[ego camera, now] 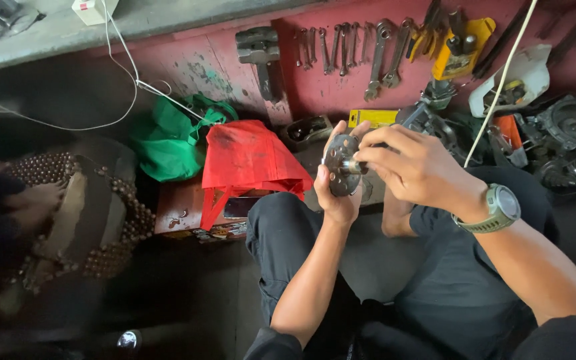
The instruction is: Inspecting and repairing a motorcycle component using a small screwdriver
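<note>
1. The left hand point(337, 193) holds a round metal disc point(341, 165) upright in front of the knees, near the middle of the view. Its thumb lies along the disc's left edge and its fingers curl round the far rim, clamped on the part.
2. The right hand point(416, 165) reaches in from the right. Its thumb and forefinger pinch a short shiny hub point(354, 165) that sticks out of the disc's centre; the other fingers are loosely bent above.
3. A green watch point(499, 209) sits on the right wrist.
4. Just left of the disc, a red bag point(248, 157) drapes over a small box; a green bag point(171, 140) lies beside it, farther left.
5. On the far red board point(188, 67) hang a row of spanners point(341, 47) and a hammer point(261, 57).
6. Far right, dark engine parts point(568, 133) are piled on the floor.
7. A white cable point(498, 87) runs down from the top right toward the right hand.
8. At the left, a beaded seat cover point(95, 220) lies in shadow.
</note>
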